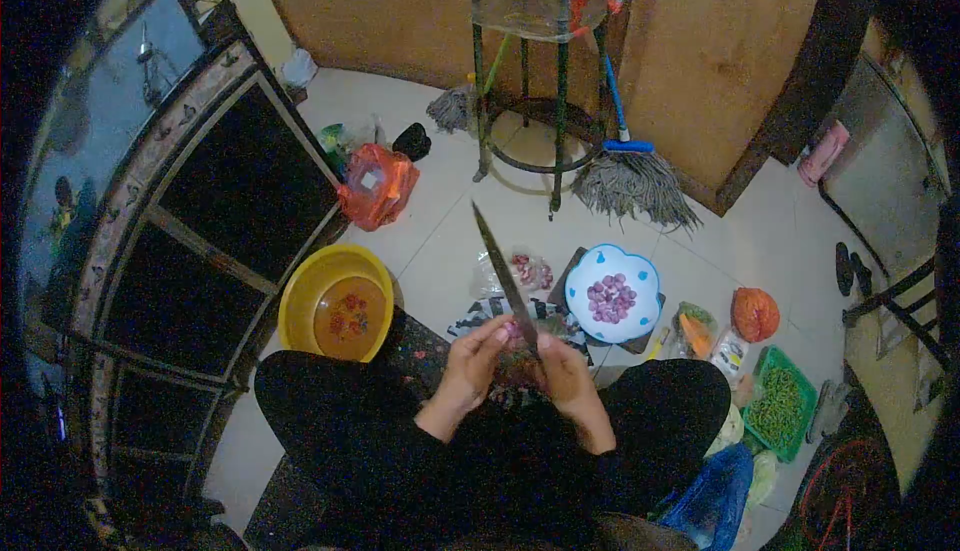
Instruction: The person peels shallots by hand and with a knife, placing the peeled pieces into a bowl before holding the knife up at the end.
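My right hand [568, 376] grips a knife [502, 266], its long dark blade pointing up and away from me. In the fingers of my left hand [468, 366] is a small purple shallot [514, 332], close against the lower part of the blade. Both hands are together above my lap. Beyond them lie a black-and-white striped plastic bag [478, 315] and a clear bag of reddish shallots [530, 272]. Several peeled purple shallots [612, 299] sit in a white scalloped bowl [585, 273] with blue spots, to the right. What lies directly under my hands is partly hidden.
A yellow basin [292, 303] with water and reddish scraps stands at left, near a red plastic bag [378, 191]. On the right are a green basket [808, 406] of green pieces, an orange-red bundle [755, 314] and a blue bag [712, 501]. Ahead are a stool [560, 101] and mop [640, 186].
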Available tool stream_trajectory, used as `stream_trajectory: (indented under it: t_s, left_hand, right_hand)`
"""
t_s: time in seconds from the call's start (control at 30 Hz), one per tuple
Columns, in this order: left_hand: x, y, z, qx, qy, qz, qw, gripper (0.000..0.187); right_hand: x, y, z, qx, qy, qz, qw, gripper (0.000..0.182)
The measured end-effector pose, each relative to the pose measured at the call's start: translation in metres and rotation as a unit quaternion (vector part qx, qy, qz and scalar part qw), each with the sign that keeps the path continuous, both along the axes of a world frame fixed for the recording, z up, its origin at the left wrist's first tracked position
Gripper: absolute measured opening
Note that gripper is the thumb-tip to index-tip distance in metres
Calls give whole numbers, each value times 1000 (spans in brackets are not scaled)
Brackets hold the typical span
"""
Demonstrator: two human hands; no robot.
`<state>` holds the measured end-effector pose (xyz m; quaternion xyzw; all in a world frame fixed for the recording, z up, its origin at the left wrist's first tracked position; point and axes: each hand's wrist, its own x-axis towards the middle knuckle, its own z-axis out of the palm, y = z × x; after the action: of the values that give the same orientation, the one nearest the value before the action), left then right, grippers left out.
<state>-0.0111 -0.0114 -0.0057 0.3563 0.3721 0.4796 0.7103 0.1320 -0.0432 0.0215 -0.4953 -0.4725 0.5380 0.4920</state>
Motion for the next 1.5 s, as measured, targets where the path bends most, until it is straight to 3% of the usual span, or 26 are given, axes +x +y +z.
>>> stream_trajectory:
  t_s: [0.2, 0.4, 0.5, 0.57, 0.67, 0.77, 1.0, 1.17, 1.23, 1.5]
  left_hand:
    - [-3, 1, 2, 22, 38, -18, 999, 29]
    - [-6, 2, -15, 47, 95, -8, 994, 29]
    - [-2, 0, -3, 35, 92, 2, 995, 31]
    - [-1, 0, 0, 44, 73, 12, 996, 33]
    - [0, 0, 2, -37, -59, 21, 997, 28]
    - [-1, 2, 4, -48, -121, 25, 991, 26]
    - [-4, 3, -7, -84, -152, 27, 984, 29]
    - [-6, 6, -10, -88, -147, 27, 985, 27]
    - [-7, 6, -11, -87, -145, 18, 985, 26]
    - [-9, 4, -12, -84, -126, 5, 989, 26]
  right_hand:
    - [0, -2, 4, -26, -172, 62, 983, 35]
    - [-5, 0, 1, 0, -252, 22, 967, 35]
    - [-5, 3, -17, 29, -146, -13, 989, 36]
    - [-1, 0, -12, -15, -153, -15, 988, 36]
    - [1, 0, -8, -47, -143, -14, 989, 38]
    - [3, -1, -11, -39, -121, -5, 992, 38]
    - [-4, -1, 3, -12, -58, -32, 998, 40]
    - [-10, -1, -22, -62, 100, -35, 992, 37]
    - [-12, 0, -20, -37, 100, -26, 994, 36]
    - [-4, 1, -2, -13, -173, 14, 985, 36]
